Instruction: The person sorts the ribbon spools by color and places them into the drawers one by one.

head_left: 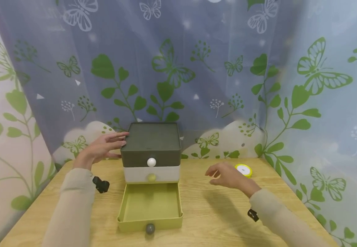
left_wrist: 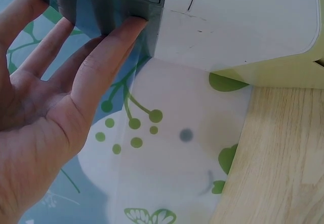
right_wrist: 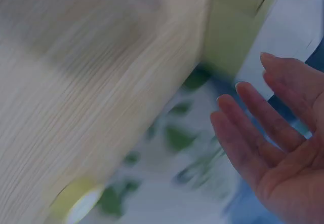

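A small drawer box (head_left: 152,159) stands on the table, dark grey on top, white in the middle, yellow-green below. Its bottom drawer (head_left: 150,202) is pulled out toward me, with nothing inside and a grey round knob (head_left: 150,228) in front. The dark top drawer and the white one are closed. My left hand (head_left: 102,148) rests its fingertips against the left side of the dark upper part; in the left wrist view its fingers (left_wrist: 88,77) reach that dark side. Right of the box, my right hand (head_left: 226,175) hovers over the table, fingers loosely bent and holding nothing.
A yellow round disc with a white centre (head_left: 243,170) lies on the table just behind my right hand. Wood-grain tabletop (head_left: 197,219) surrounds the box. Behind and at both sides hangs a curtain (head_left: 203,103) printed with leaves and butterflies, close behind the box.
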A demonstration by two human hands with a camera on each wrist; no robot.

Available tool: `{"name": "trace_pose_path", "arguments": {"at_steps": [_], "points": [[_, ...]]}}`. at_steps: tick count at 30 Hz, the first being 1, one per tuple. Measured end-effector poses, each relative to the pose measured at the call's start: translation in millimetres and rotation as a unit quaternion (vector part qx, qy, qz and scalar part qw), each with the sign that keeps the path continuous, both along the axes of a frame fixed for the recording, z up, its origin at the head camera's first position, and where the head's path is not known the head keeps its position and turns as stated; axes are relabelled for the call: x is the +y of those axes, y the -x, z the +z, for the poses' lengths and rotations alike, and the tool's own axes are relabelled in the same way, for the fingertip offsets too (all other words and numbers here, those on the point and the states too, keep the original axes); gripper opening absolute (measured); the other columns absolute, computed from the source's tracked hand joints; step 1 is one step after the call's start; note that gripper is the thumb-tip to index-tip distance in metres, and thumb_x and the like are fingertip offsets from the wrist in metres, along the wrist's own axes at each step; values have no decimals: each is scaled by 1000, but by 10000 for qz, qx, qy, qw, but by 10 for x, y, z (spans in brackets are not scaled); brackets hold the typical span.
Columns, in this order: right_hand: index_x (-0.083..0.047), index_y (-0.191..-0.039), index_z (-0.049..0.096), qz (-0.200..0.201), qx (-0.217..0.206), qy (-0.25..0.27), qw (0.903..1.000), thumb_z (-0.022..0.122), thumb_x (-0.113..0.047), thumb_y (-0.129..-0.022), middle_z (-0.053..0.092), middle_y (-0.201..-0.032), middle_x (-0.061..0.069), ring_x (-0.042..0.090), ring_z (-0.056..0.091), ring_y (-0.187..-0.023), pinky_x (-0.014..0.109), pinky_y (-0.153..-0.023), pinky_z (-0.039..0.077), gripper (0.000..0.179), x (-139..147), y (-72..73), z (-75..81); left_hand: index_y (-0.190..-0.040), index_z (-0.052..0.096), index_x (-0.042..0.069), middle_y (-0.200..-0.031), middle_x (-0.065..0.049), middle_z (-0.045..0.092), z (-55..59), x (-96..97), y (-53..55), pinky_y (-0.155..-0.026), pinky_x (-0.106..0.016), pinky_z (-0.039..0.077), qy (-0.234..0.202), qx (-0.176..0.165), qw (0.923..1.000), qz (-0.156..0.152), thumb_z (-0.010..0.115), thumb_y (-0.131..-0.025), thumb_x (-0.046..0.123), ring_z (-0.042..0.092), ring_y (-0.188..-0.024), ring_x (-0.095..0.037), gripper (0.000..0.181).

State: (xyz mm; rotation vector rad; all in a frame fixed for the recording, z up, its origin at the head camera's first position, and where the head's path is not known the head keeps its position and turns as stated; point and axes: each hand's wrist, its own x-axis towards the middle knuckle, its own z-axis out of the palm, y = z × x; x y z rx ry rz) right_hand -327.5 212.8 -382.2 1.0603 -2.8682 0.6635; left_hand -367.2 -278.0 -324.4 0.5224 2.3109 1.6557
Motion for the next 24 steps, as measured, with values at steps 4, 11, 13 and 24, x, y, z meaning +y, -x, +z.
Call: {"name": "trace_pose_path", "arguments": {"at_steps": [4, 11, 13, 24], "points": [[0, -124, 72, -455, -310, -209, 9983, 79, -6, -89, 71, -125, 21, 44, 68, -111, 49, -91, 61, 36, 388, 247, -59, -166, 25, 13, -174, -20, 11, -14, -4, 9, -110, -58, 51, 19, 10, 10000, 11, 59, -107, 29, 18, -158, -44, 69], [4, -127, 69, -758, -217, -607, 9950, 81, -4, -87, 67, -131, 27, 50, 61, -120, 59, -98, 56, 43, 811, 512, -201, -165, 25, 13, -173, -20, 11, -6, -5, 13, -108, -56, 53, 17, 27, 10000, 22, 59, -107, 29, 19, -158, -44, 69], [5, -127, 69, -853, -237, -716, 9935, 82, -3, -85, 66, -132, 28, 52, 59, -124, 61, -100, 54, 45, 873, 548, -231, -165, 25, 13, -173, -20, 11, -4, -5, 16, -108, -56, 53, 8, 26, 10000, 12, 58, -107, 28, 19, -158, -44, 69], [8, -132, 65, -1074, -196, -1122, 9877, 85, 2, -78, 63, -135, 31, 55, 54, -128, 60, -101, 53, 58, 1087, 777, -446, -165, 25, 11, -174, -20, 10, -12, -13, 15, -109, -61, 50, -46, 54, 10000, -28, 57, -108, 26, 16, -158, -44, 67]]}}
